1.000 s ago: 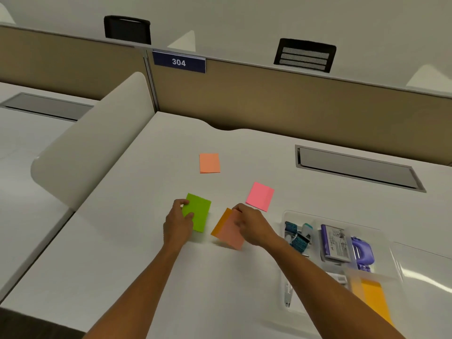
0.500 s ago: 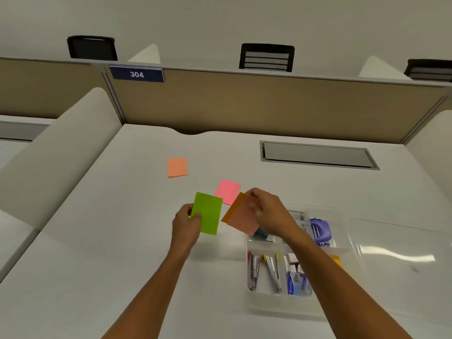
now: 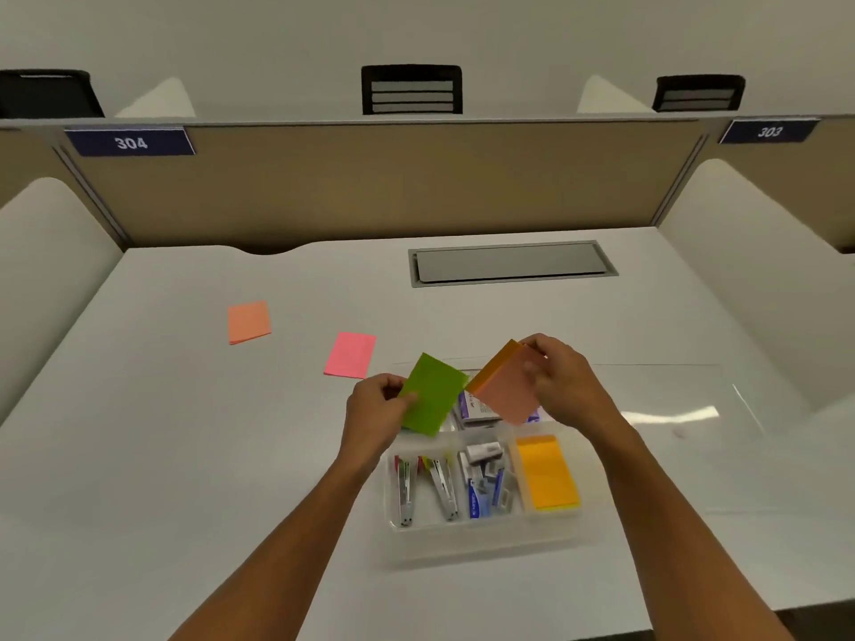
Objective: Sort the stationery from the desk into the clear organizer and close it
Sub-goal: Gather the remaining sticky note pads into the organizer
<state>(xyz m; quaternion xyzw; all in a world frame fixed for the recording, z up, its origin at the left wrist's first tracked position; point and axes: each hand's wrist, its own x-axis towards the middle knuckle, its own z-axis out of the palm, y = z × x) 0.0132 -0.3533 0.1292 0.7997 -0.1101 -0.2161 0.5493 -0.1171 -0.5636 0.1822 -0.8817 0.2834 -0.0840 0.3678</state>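
Observation:
My left hand [image 3: 377, 411] pinches a green sticky-note pad [image 3: 435, 394] by its left edge. An orange sticky-note pad [image 3: 506, 388], tilted, is held in my right hand [image 3: 562, 379]. Both pads hover over the back of the clear organizer [image 3: 481, 532], which sits on the white desk [image 3: 185, 455]. The organizer's front compartments hold staplers [image 3: 428, 485], small staple boxes [image 3: 486, 478] and a yellow-orange note pad [image 3: 546, 474]. Its clear lid [image 3: 671, 418] lies open to the right. A pink pad [image 3: 350, 354] and a peach pad [image 3: 248, 321] lie on the desk to the left.
A grey cable hatch [image 3: 511, 263] is set into the desk behind the organizer. A tan partition [image 3: 393, 182] closes the back, with white curved dividers [image 3: 758, 279] at both sides. The desk's front edge is near the bottom right.
Both hands lifted their pads off the desk and carried them right, to above the organizer. The view swung right, bringing the whole organizer into sight.

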